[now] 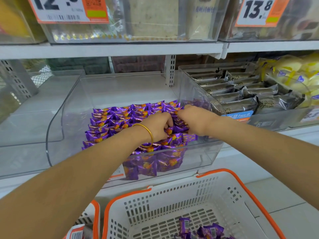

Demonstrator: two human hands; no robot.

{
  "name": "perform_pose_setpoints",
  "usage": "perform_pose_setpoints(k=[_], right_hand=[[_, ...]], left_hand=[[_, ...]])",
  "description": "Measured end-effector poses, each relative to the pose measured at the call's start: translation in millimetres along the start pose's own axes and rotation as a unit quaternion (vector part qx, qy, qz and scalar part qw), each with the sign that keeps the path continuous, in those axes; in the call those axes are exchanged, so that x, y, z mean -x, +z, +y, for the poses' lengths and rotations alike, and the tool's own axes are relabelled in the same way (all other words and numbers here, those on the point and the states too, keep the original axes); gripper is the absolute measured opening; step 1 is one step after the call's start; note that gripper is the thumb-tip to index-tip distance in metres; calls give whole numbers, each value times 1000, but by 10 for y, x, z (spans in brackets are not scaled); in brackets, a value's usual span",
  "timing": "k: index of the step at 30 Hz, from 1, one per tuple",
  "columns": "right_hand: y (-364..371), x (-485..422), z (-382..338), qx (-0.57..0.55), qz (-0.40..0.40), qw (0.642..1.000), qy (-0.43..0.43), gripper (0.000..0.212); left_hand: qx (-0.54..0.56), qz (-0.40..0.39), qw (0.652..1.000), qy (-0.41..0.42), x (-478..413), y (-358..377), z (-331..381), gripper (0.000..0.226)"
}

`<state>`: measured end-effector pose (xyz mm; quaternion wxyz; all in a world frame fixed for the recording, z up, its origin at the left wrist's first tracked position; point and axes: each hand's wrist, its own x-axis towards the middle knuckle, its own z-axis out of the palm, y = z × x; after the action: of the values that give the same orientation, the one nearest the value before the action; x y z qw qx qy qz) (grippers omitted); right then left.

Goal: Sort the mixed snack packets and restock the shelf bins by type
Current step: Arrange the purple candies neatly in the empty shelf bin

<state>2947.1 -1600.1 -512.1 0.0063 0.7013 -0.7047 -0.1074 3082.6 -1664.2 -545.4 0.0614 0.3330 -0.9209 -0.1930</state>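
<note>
A clear plastic shelf bin [72, 118] holds neat rows of purple snack packets [119, 116] with orange print. Both my hands reach into it from the front. My left hand [158, 125], with a gold bangle on the wrist, curls its fingers onto purple packets in the right part of the bin. My right hand [195, 120] is just beside it, fingers curled round purple packets near the bin's right wall. A few loose purple packets [203, 230] lie in the white basket [172, 195] with orange rim below.
To the right a clear bin holds dark grey packets [241, 94], and beyond it are yellow packets [296, 75]. Bins with price tags line the upper shelf [110, 49]. A second orange-rimmed basket [86, 221] stands at the lower left.
</note>
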Motion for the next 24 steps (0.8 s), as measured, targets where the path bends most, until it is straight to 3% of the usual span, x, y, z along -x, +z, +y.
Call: perform_pose_setpoints(k=[2, 5, 7, 10, 12, 15, 17, 21, 24], right_hand=[[-175, 180, 5, -44, 65, 997, 7, 33], [-426, 756, 24, -221, 127, 967, 9, 31], [-497, 1239, -31, -377, 108, 920, -29, 27], [-290, 1530, -77, -478, -5, 874, -88, 23], [110, 1450, -117, -467, -109, 873, -85, 20], [1101, 1172, -198, -388, -270, 880, -37, 17], [1879, 1033, -220, -310, -331, 891, -9, 27], [3123, 925, -285, -136, -349, 927, -35, 63], [3660, 786, -420, -93, -310, 944, -69, 83]], left_hand=[[18, 10, 1000, 2, 51, -55, 36, 36], [114, 88, 989, 14, 289, -177, 162, 26], [246, 136, 958, 53, 596, -214, 343, 25], [462, 94, 877, 99, 1151, -25, 566, 24], [500, 31, 862, 77, 1439, 301, 605, 19], [412, -54, 909, -33, 1660, 949, 464, 17], [365, -97, 920, -107, 1739, 1346, 293, 20], [342, -113, 903, -235, 1880, 1893, 16, 15], [346, -128, 879, -303, 1992, 2133, -56, 11]])
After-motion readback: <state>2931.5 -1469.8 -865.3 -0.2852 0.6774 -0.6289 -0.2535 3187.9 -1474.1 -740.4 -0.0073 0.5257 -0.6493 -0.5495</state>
